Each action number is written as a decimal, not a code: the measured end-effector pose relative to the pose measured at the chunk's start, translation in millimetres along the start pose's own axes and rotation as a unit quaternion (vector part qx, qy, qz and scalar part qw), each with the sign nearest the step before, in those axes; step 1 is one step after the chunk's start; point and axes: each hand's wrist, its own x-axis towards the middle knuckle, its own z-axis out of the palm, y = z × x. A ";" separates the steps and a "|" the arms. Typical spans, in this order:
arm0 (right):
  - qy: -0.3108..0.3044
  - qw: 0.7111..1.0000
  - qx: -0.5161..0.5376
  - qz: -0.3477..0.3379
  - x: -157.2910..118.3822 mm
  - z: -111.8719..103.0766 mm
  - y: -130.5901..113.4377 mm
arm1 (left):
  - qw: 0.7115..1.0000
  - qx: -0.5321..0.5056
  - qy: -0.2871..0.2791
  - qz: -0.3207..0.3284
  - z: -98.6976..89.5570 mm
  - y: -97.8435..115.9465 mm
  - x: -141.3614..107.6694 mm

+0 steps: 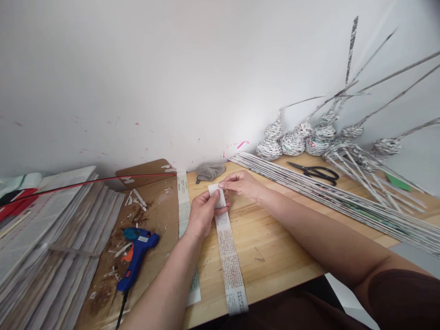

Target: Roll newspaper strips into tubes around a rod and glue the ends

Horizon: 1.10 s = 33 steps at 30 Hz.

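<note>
A long strip of printed newspaper (pixel 229 256) runs down the wooden table, its lower end reaching the front edge. Near its top end, my left hand (pixel 204 211) pinches the strip between thumb and fingers. My right hand (pixel 240 184) grips the upper corner of the same strip with thumb and forefinger. A short upper part of the paper appears lifted toward me. To the left lies a second newspaper strip (pixel 184 208), partly hidden behind my left hand and forearm.
A blue glue gun (pixel 137 259) lies on stained cardboard (pixel 103 298) at left, beside stacked newspapers (pixel 62 247). A grey cloth (pixel 210 172) is near the wall. Rolled paper sticks (pixel 309 195), black scissors (pixel 314 172) and several woven paper gourds (pixel 269 149) occupy the right.
</note>
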 end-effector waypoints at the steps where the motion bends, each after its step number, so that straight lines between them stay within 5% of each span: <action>1: 0.000 1.000 -0.003 -0.003 0.2 -0.4 0.7 | 1.000 0.008 0.005 -0.001 -0.1 0.4 -0.3; 10: -0.150 0.989 0.005 -0.015 -0.2 -8.8 2.5 | 1.000 0.006 0.015 -0.009 -2.2 6.6 -1.8; 23: -0.061 0.997 0.036 0.022 1.0 -4.8 3.4 | 0.992 0.114 0.016 0.044 -2.4 2.0 -1.4; 33: -0.050 0.998 0.024 0.044 1.3 -7.0 3.4 | 0.980 0.179 0.026 0.078 -0.1 2.1 -3.6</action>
